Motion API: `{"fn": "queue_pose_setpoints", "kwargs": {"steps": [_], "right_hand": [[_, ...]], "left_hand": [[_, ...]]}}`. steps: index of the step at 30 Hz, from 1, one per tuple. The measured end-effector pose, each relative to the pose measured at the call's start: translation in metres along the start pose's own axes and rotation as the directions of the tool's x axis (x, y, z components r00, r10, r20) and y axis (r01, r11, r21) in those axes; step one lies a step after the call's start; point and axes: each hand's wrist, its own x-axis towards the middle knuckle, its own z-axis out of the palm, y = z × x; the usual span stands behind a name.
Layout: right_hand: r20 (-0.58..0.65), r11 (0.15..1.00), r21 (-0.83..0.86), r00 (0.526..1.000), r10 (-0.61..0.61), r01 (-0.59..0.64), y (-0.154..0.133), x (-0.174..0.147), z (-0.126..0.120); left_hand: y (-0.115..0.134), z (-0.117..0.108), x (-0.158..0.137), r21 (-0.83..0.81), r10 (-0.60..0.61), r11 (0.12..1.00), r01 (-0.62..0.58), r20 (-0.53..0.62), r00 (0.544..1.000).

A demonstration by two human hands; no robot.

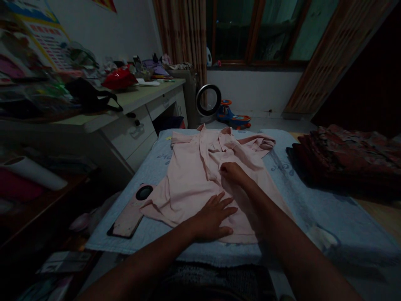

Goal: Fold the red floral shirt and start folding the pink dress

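Note:
A pink shirt (188, 179) lies spread on a light blue patterned cloth (282, 167), its collar end away from me and its right sleeve bunched. My left hand (213, 217) rests flat on the lower part of the shirt, fingers spread. Farther up, near the middle of the front, my right hand (231, 172) is closed with its fingertips on the shirt fabric. What exactly it pinches is partly hidden, but shirt cloth lies right at the fingers. Beside the shirt's lower left corner lies a phone in a pink case (130, 213) with a round dark part.
A stack of folded dark and patterned fabrics (354, 159) sits at the right. At the left stands a cluttered desk (138, 100) with a red bag (119, 78) and a black bag (90, 96). A ring-shaped fan (198, 100) and a blue ride-on toy (232, 117) stand beyond.

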Motion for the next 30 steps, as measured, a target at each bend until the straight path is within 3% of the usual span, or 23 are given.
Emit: {"fn": "queue_pose_setpoints", "kwargs": {"steps": [2, 3, 4, 6, 8, 11, 14, 18, 22, 26, 30], "right_hand": [[-0.002, 1.0, 0.019, 1.0, -0.006, 0.006, 0.002, 0.006, 0.011], [-0.006, 0.999, 0.036, 1.0, -0.006, 0.006, 0.003, 0.008, 0.016], [-0.009, 0.998, 0.056, 1.0, -0.002, 0.003, 0.005, 0.009, 0.021], [-0.023, 0.994, 0.107, 1.0, 0.011, -0.008, 0.01, 0.011, 0.029], [-0.046, 0.988, 0.157, 0.999, 0.015, -0.007, 0.015, 0.011, 0.035], [-0.126, 0.98, 0.198, 0.992, 0.011, 0.014, 0.018, 0.009, 0.039], [-0.187, 0.977, 0.209, 0.982, 0.008, 0.032, 0.017, 0.006, 0.041], [-0.214, 0.967, 0.253, 0.977, 0.024, 0.032, 0.017, 0.004, 0.042], [-0.242, 0.918, 0.39, 0.97, 0.025, 0.073, 0.022, 0.004, 0.044], [-0.264, 0.862, 0.49, 0.965, 0.007, 0.127, 0.028, 0.006, 0.046], [-0.291, 0.852, 0.505, 0.957, 0.022, 0.134, 0.027, 0.007, 0.048]], "left_hand": [[-0.005, -0.014, 0.003, -0.114, -0.04, 0.993, 0.026, -0.116, 0.992], [-0.009, -0.021, 0.006, -0.161, -0.117, 0.983, 0.084, -0.206, 0.972], [-0.013, -0.029, 0.01, -0.198, -0.224, 0.965, 0.17, -0.295, 0.929], [-0.025, -0.046, 0.022, -0.22, -0.458, 0.889, 0.401, -0.414, 0.787], [-0.037, -0.06, 0.037, -0.183, -0.604, 0.789, 0.586, -0.398, 0.69], [-0.052, -0.072, 0.058, -0.072, -0.702, 0.691, 0.72, -0.307, 0.643], [-0.06, -0.074, 0.075, -0.011, -0.738, 0.636, 0.772, -0.302, 0.603], [-0.063, -0.068, 0.091, -0.121, -0.697, 0.691, 0.713, -0.374, 0.612], [-0.067, -0.051, 0.1, -0.413, -0.636, 0.772, 0.484, -0.498, 0.589], [-0.077, -0.031, 0.101, -0.598, -0.62, 0.756, 0.268, -0.522, 0.585], [-0.082, -0.024, 0.098, -0.626, -0.6, 0.753, 0.202, -0.528, 0.601]]}}
